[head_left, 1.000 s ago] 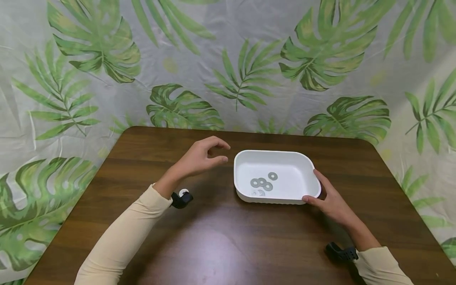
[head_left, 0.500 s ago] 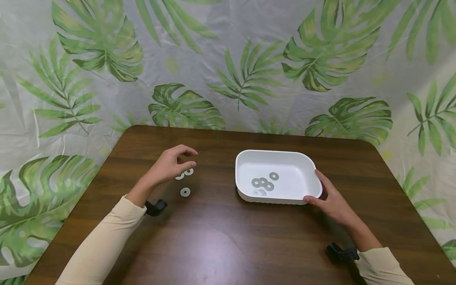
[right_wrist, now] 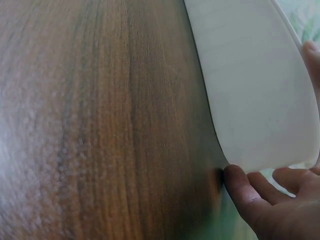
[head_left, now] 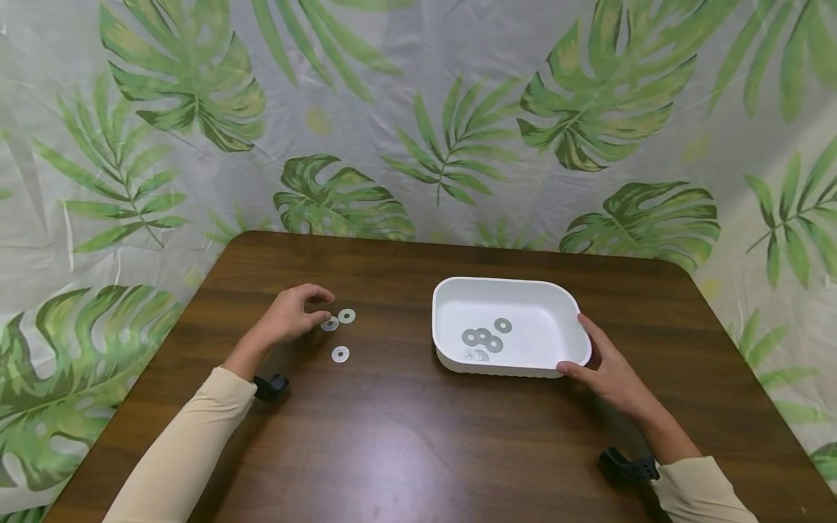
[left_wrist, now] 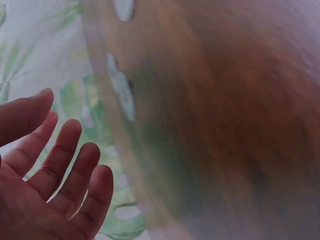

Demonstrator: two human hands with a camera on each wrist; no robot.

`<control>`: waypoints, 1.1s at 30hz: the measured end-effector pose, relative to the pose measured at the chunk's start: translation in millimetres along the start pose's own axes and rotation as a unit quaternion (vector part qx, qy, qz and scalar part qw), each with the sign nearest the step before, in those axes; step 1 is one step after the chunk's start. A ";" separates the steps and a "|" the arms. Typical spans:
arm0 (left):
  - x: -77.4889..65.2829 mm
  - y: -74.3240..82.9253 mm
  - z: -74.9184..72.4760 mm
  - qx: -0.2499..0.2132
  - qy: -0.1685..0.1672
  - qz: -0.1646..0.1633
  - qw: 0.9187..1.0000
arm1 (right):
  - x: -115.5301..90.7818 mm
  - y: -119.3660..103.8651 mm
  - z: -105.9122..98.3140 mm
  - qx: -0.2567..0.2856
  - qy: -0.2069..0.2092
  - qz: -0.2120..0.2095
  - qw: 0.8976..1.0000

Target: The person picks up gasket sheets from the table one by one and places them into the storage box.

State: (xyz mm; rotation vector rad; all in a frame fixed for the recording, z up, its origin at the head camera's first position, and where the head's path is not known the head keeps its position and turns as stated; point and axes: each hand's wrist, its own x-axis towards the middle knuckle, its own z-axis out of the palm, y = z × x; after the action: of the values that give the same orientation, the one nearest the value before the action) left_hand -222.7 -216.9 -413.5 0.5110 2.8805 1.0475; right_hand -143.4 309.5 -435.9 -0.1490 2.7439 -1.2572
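Observation:
My left hand hovers at the left of the table, thumb and index finger apart just at two flat metal washers. A third washer lies nearer to me. In the left wrist view the fingers are spread and relaxed, with the washers beyond them. My right hand holds the right end of a white plastic tub, thumb at the near corner and fingers along the end. Several grey washers lie inside the tub, mostly bunched left of its middle.
The brown wooden table has rounded far corners. Behind it hangs a pale curtain printed with green leaves. Black wrist straps sit below both hands.
My left hand has moved left and down from beside the tub to the loose washers, which have come into sight. The right hand and the tub have stayed in place.

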 end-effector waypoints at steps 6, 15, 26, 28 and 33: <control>0.8 -11.9 4.9 0.032 -0.002 -0.008 0.999 | 0.0 -0.1 -0.6 -0.002 -0.001 0.004 1.000; 4.5 -18.6 8.0 0.042 -0.019 -0.016 0.999 | -0.2 1.0 -0.6 -0.006 0.000 0.004 1.000; 13.0 -21.4 6.7 0.058 -0.061 -0.016 0.996 | -0.2 0.7 -0.2 -0.003 0.001 0.004 1.000; 13.9 -20.6 6.3 0.064 -0.075 -0.015 0.995 | 0.2 1.2 -0.1 0.000 0.000 0.005 1.000; 16.7 -18.1 7.5 0.075 -0.090 -0.019 0.993 | 0.5 1.7 0.2 0.002 -0.002 0.008 1.000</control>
State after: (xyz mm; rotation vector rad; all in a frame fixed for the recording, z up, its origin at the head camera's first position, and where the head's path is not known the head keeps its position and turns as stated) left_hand -242.7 -220.0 -429.4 0.5242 2.8099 0.7415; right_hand -144.0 310.4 -437.4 -0.1288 2.7341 -1.2582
